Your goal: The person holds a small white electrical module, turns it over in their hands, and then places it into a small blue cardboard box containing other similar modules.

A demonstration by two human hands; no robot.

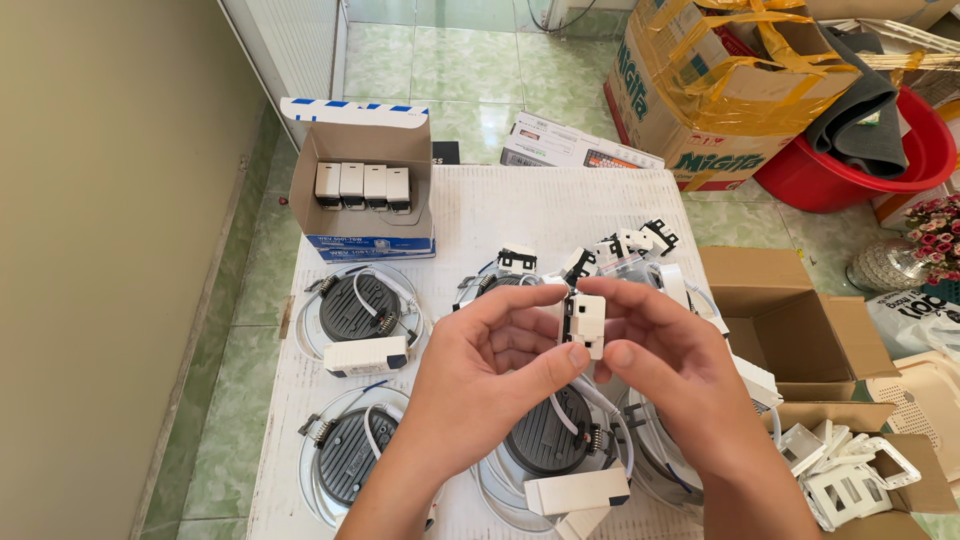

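So both hands are up over the middle of the white table (500, 210), pinching a little white plastic switch module (587, 325) between them. It looks like hard moulded plastic, light and rigid, nothing that would squash under the fingers. The smooth sides are probably a bit slippery, so the flat faces are the place to grip, not the black back part where the terminals seem to be.

The left hand (495, 345) is curled almost closed, thumb tip under the module's bottom end and index finger reaching over its top. The right hand (665, 345) is closed narrow too, thumb and forefinger pressing on the module's right side. I can't really tell whether it's one piece or two clipped together, since the fingers cover the joint.

Under the hands are round recessed downlights (360, 305), lying face down with wires and small white driver boxes (366, 355). A small open carton (365, 185) with more modules stands toward the far left corner. Loose modules sit in a pile (625, 250) toward the far right edge. White switch frames (850, 475) fill a cardboard box off the right side.
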